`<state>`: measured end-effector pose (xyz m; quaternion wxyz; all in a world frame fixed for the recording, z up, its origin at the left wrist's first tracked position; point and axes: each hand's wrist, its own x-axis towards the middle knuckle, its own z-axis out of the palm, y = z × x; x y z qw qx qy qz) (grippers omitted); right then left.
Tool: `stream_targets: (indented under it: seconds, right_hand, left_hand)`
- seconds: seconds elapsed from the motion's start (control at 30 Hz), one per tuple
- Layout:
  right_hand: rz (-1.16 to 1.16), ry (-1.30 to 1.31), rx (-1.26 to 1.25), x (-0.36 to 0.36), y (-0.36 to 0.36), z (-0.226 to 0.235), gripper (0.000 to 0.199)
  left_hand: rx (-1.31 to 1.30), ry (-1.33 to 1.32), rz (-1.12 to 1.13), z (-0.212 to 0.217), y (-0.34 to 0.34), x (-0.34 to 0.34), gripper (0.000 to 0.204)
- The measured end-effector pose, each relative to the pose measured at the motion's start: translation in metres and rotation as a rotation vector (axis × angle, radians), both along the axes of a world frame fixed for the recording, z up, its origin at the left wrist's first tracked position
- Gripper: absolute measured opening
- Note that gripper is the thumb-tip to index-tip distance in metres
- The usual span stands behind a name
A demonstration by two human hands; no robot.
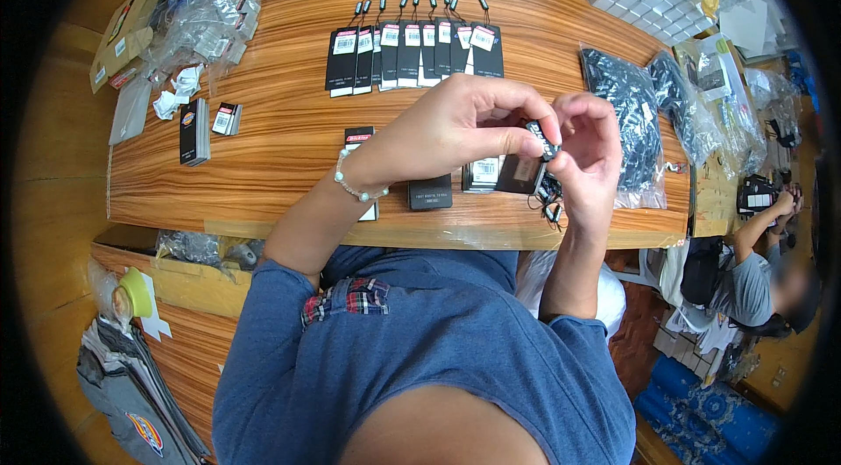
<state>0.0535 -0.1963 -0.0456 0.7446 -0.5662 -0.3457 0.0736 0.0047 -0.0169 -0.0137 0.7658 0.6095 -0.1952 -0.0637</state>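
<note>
On the wood-grain table (272, 119), black hang tags (409, 62) are lined up; to their near right, a slanting black string seal (545, 145) is pinched by left hand (460, 121) and right hand (593, 158) fingertips.

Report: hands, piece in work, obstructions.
Left hand pinching small black seal. Right hand close against it. Black tag just below. Corded seals nearby, not blocking.

Close fisheye view from the head, steeply down over the tabletop (241, 189)
</note>
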Motion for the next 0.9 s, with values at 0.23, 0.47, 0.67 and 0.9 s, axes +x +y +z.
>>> stream_targets:
  seconds: [0.23, 0.47, 0.67, 0.9]
  right_hand:
    - [0.288, 0.332, 0.059, -0.004, 0.011, -0.006, 0.032]
    - [0.311, 0.498, 0.102, -0.003, 0.01, -0.014, 0.021]
    - [0.289, 0.468, 0.143, 0.001, 0.007, -0.023, 0.015]
    - [0.396, 0.57, 0.238, 0.004, 0.01, -0.016, 0.036]
  left_hand:
    - [0.03, -0.06, 0.168, -0.005, 0.01, 0.0, 0.015]
    - [0.085, -0.062, 0.259, -0.004, 0.018, -0.001, 0.015]
    - [0.012, -0.121, 0.355, -0.005, 0.021, 0.002, 0.015]
    - [0.068, -0.184, 0.412, -0.005, 0.014, 0.009, 0.015]
